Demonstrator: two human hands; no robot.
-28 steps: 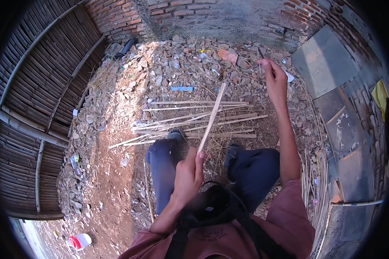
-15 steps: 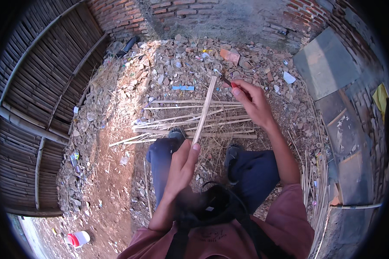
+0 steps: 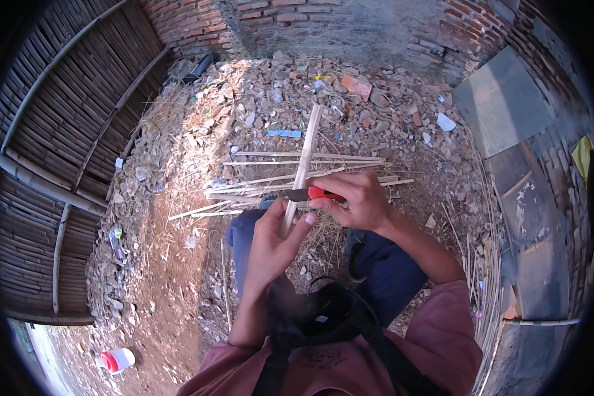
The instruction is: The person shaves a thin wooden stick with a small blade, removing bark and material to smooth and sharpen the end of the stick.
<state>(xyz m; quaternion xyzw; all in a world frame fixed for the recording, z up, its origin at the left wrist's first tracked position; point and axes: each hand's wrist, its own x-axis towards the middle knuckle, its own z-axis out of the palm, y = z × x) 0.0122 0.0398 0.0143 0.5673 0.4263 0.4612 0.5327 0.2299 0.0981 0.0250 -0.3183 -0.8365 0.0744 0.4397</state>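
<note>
My left hand (image 3: pixel 270 247) grips the lower end of a pale bamboo strip (image 3: pixel 307 146), with the thumb to its right and the fingers partly hidden at its left. The strip slants up and away from me. In my right hand (image 3: pixel 365 203) is a red-handled knife (image 3: pixel 323 193), closed in thumb and fingers. Its dark blade lies across the strip just above my left hand. Below both hands, several more pale strips (image 3: pixel 247 193) lie loosely crossed on the ground beyond my feet.
Rubble and litter (image 3: pixel 270 92) cover the ground up to a brick wall (image 3: pixel 297 14). A woven bamboo wall (image 3: pixel 39 251) stands left; boards (image 3: pixel 505 102) lean at right. Long thin strips (image 3: pixel 487 317) lie on the right side. A red and white container (image 3: pixel 117 360) sits lower left.
My right hand has come down and left, bringing the knife from beyond the strip's far tip onto its lower part. The strip has shifted slightly left, and my left thumb has moved outward.
</note>
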